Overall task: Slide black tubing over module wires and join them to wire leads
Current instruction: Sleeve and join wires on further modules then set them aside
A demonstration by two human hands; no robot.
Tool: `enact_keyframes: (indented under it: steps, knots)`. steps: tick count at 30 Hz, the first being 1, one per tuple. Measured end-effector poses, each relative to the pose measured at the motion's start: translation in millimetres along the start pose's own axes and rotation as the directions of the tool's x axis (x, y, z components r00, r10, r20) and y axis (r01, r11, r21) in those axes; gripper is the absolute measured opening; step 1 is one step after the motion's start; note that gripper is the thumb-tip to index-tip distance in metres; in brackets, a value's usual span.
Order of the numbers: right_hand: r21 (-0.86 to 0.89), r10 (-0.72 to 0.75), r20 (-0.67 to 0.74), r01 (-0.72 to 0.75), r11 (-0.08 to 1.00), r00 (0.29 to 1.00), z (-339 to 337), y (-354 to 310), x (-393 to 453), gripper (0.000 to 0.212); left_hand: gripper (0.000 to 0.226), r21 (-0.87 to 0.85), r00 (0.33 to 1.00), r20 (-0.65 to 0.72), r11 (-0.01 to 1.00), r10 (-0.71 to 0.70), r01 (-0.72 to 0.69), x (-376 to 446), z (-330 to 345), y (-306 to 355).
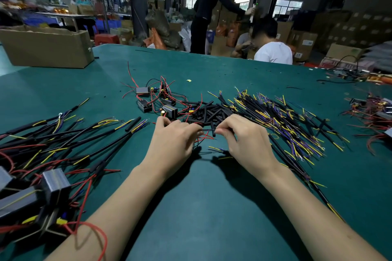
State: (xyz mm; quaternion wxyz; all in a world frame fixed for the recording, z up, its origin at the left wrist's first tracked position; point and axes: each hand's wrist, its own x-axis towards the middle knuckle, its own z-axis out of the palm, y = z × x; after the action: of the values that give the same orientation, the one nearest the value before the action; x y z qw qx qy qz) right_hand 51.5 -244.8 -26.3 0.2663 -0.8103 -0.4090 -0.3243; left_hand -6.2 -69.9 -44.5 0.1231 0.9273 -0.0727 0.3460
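My left hand (pixel 174 140) pinches thin black and red module wires (pixel 203 136) at the middle of the green table (pixel 212 207). My right hand (pixel 241 140) pinches a short piece of black tubing (pixel 213 133) at the wire ends. A wire lead with yellow and purple cores (pixel 218 150) lies under my right hand. Just behind my hands lies a heap of cut black tubing (pixel 210 113). Behind that, several small black modules with red wires (pixel 158 99) lie loose. A big pile of wire leads (pixel 284 121) spreads to the right.
Joined leads and modules (pixel 53 154) cover the left of the table. A cardboard box (pixel 44 46) stands at the far left. More modules (pixel 373 112) lie at the right edge. Two people (pixel 265 42) are beyond the far edge, among stacked cartons.
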Motion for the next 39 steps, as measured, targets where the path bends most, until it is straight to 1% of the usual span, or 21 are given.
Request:
enact_keyframes:
  steps: [2, 5, 8, 10, 13, 16, 20, 23, 26, 29, 32, 35, 39]
  knots:
    - [0.04, 0.056, 0.012, -0.056, 0.998, 0.998, 1, 3, -3, 0.01, 0.026, -0.023, 0.998, -0.05, 0.999, 0.037, -0.038, 1, -2, 2]
    - [0.108, 0.082, 0.065, -0.089, 0.99, 0.994, 3, 7, -6, 0.01, 0.032, -0.028, 0.99, -0.093, 0.993, 0.109, -0.112, 2, -3, 6]
    - [0.182, 0.083, 0.135, -0.107, 0.977, 0.987, 5, 7, -6, 0.009, 0.021, -0.03, 0.967, -0.158, 0.978, 0.201, -0.208, 3, -2, 9]
    - [0.226, 0.081, 0.161, -0.117, 0.967, 0.984, 6, 7, -6, 0.01, 0.019, -0.029, 0.958, -0.184, 0.973, 0.222, -0.231, 3, -2, 9]
    - [0.262, 0.107, 0.183, -0.153, 0.953, 0.977, 7, 8, -5, 0.013, 0.014, -0.013, 0.958, -0.185, 0.975, 0.217, -0.223, 3, -4, 8]
    - [0.288, 0.159, 0.18, -0.206, 0.935, 0.971, 10, 7, -6, 0.013, 0.008, -0.023, 0.97, -0.158, 0.982, 0.183, -0.189, 2, -6, 7]
    - [0.279, 0.22, 0.163, -0.259, 0.925, 0.962, 12, 4, -6, 0.013, 0.009, -0.182, 0.995, -0.086, 0.981, 0.047, -0.062, 1, -6, 10]
    - [0.211, 0.203, 0.134, -0.228, 0.951, 0.97, 10, 1, -6, 0.013, 0.009, -0.28, 0.999, -0.032, 0.96, -0.014, 0.005, -1, -2, 11]
    - [0.207, 0.144, 0.136, -0.17, 0.963, 0.98, 7, -3, -5, 0.01, 0.009, -0.343, 0.999, -0.039, 0.939, -0.031, 0.016, -2, -1, 8]
    - [0.182, 0.076, 0.126, -0.099, 0.978, 0.989, 7, -8, -4, 0.007, 0.011, -0.367, 0.999, -0.042, 0.93, -0.031, 0.013, -3, -2, 7]
    - [0.12, 0.034, 0.063, -0.041, 0.992, 0.997, 8, -11, -6, 0.005, 0.014, -0.365, 0.999, -0.03, 0.931, -0.028, 0.015, -3, -1, 6]
    - [0.072, 0.035, 0.023, -0.036, 0.997, 0.999, 7, -11, -5, 0.006, 0.012, -0.356, 0.999, -0.035, 0.934, -0.024, 0.01, -3, 0, 5]
    - [0.073, 0.081, 0.05, -0.085, 0.994, 0.995, 5, -9, -5, 0.007, 0.011, -0.331, 0.999, -0.037, 0.944, 0.006, -0.018, -2, -1, 5]
